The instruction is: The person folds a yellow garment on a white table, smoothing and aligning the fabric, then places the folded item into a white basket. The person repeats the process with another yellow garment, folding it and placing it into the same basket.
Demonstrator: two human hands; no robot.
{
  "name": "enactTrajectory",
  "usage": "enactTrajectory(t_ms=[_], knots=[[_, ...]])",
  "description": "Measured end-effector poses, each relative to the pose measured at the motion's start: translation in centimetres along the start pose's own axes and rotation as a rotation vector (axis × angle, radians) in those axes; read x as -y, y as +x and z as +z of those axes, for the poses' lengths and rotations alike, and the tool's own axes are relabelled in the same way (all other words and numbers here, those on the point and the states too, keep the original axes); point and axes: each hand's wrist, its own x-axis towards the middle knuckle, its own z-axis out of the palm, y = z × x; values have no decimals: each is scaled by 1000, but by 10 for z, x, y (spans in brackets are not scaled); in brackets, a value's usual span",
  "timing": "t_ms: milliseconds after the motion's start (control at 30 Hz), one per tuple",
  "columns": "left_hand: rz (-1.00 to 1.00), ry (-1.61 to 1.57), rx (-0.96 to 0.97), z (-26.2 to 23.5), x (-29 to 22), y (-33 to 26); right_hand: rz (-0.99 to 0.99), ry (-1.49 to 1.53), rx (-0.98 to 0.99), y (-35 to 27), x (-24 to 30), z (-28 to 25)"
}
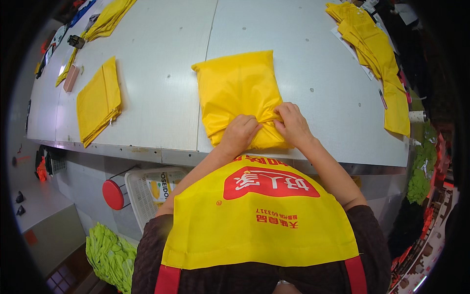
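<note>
A puffy, shiny yellow bundle (240, 83), roughly square, lies on the table in front of me; from this view I cannot tell whether it is cloth or a plastic bag. My left hand (240, 133) rests on its near part, fingers curled and gripping the creased material. Close by on the right, my right hand (293, 125) pinches a gathered fold at the near right edge. The fingertips of both hands almost meet along this crease, and the tips are partly hidden in the folds.
A flat yellow folded stack (99, 103) lies to the left, beside a pink box (71, 78). More yellow pieces (364, 41) spread along the right edge, near a pen (382, 99). Below the metal table (156, 63) are a white basket (139, 196) and a red round stool (113, 195).
</note>
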Motion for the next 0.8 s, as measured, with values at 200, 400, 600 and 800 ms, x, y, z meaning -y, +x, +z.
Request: enactTrajectory(t_ms=[200,400,600,800], knots=[[-36,1,74,5,11,10,-83,-348,88,25,-13,25],[-3,-54,-29,3,16,11,375,311,193,21,-29,-9],[19,-82,-46,2,13,9,711,656,466,2,-52,-17],[52,-88,-70,2,15,8,636,482,492,10,-52,-22]])
